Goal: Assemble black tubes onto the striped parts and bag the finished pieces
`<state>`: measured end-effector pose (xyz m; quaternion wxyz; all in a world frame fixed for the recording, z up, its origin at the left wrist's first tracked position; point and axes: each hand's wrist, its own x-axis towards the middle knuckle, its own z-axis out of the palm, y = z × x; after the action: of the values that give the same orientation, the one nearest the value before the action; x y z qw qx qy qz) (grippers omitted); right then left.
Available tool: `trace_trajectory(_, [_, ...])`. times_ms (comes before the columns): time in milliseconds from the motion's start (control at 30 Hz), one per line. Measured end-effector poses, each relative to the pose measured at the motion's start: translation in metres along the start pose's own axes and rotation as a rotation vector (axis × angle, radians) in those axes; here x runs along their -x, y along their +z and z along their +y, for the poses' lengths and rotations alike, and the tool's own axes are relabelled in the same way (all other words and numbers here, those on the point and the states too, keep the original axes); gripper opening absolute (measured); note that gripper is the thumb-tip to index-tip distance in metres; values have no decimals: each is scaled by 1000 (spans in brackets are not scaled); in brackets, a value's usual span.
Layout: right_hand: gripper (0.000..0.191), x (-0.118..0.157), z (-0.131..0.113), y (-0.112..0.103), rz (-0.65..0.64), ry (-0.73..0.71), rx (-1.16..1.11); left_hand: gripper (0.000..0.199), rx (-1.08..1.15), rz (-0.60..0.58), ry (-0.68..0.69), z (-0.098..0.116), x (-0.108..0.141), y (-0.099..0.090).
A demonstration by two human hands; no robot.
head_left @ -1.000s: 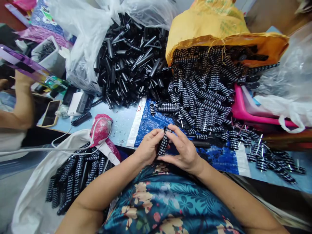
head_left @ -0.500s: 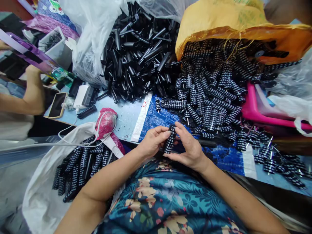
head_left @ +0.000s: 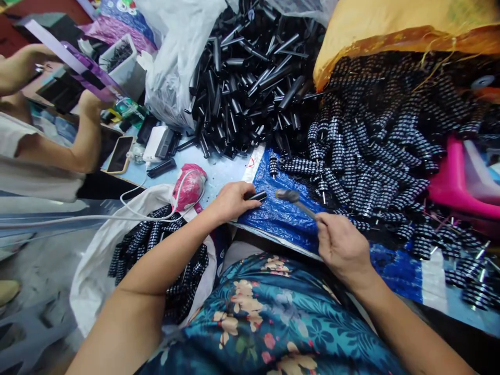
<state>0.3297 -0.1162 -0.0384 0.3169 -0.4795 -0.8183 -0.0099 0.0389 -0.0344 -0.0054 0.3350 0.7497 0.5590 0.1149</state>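
My left hand (head_left: 233, 202) is closed around a smooth black tube (head_left: 258, 196). One end of the tube pokes out past the thumb over the blue plastic sheet; the rest is hidden in the palm. In my right hand (head_left: 344, 245) is a small hammer (head_left: 287, 196), gripped by its thin handle. Its blurred grey head hangs in the air just right of the tube, apart from it. Beyond both hands lie a pile of black tubes (head_left: 234, 107) and a heap of black rollers with white squares (head_left: 371, 177), several with metal pins sticking out.
A white sack (head_left: 91, 278) holding more patterned rollers stands at my left, under a pink wrapped bundle (head_left: 190, 182) and a white cable. A yellow sack (head_left: 359, 31) and a pink bin (head_left: 455, 182) are at right. A co-worker's arms (head_left: 84, 140) work at far left.
The patterned roller between both hands is gone from them. My left hand moved forward with a black tube, and my right hand moved right and now grips a hammer. The view shifted.
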Motion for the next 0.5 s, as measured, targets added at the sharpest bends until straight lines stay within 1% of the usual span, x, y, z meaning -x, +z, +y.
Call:
trace_trajectory(67, [24, -16, -4, 1, 78, 3, -50, 24, 54, -98, -46, -1, -4, -1])
trace_trajectory(100, [22, -24, -5, 3, 72, -10, -45, 27, 87, -124, -68, -1, -5, -1])
trace_trajectory(133, [19, -31, -7, 6, 38, -31, -16, 28, 113, -136, -86, -1, -7, 1])
trace_trajectory(200, [15, -40, -10, 11, -73, -85, 74, 29, 141, -131, -100, -1, -8, 3])
trace_trajectory(233, [15, -42, -11, 13, -112, -109, 107, 29, 145, -130, -96, -2, -9, 4])
trace_trajectory(267, [16, -43, -13, 14, -121, -127, 112, 29, 142, -131, -87, -3, -10, 4])
trace_trajectory(333, [21, -41, -17, 14, -64, -150, 33, 29, 112, -144, -65, -5, -13, 2])
trace_trajectory(400, [27, -37, -23, 14, -7, -204, -93, 32, 75, -171, -53, -5, -18, 1])
trace_trajectory(433, [29, -36, -26, 14, -13, -242, -136, 34, 61, -187, -54, -4, -21, 1])
trace_trajectory(500, [28, -33, -31, 17, -96, -306, -148, 37, 37, -215, -63, 1, -28, 2])
